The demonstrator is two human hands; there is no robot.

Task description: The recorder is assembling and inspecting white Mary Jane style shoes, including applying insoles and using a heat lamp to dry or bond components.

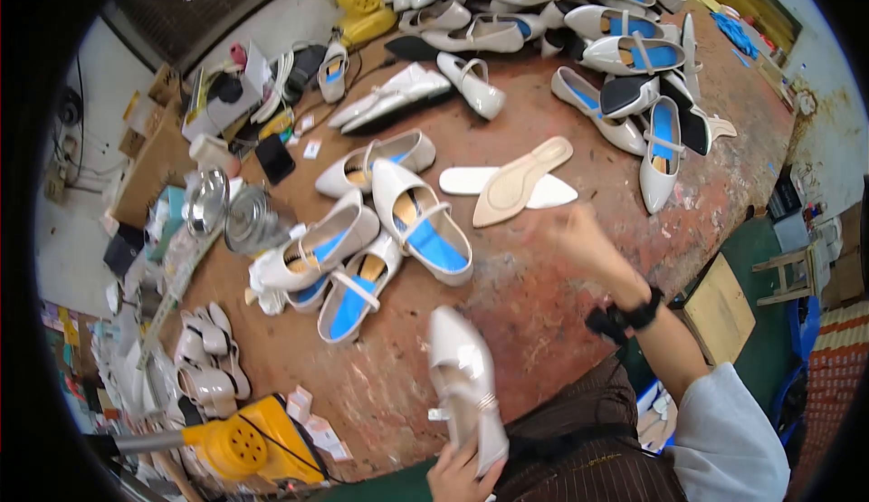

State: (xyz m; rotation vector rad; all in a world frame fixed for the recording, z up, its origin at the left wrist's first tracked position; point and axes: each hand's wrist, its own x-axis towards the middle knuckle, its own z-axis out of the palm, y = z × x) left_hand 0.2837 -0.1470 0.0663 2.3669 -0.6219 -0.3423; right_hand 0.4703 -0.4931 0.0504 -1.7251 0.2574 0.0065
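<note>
Several pale shoes [210, 386] are bunched at the left, with a yellow blower [235, 448] set near them on the table [554, 307]. Blue-lined shoes [365, 221] are clustered left of centre. Closer in, one shoe [460, 357] is held toe-away, its heel end pinched by the left hand [463, 473] (no blue is seen inside it). Farther right, a beige insole [516, 187] is laid across a white insole [550, 196]; the right hand [572, 235] is blurred just beside them, and whether its fingers are spread or closed cannot be told. Beyond, a shoe pile [625, 24] is stacked. The step in hand is judged to be handling the shoe beside the insoles; were one to be lifted, a light edge pinch would be called for.
</note>
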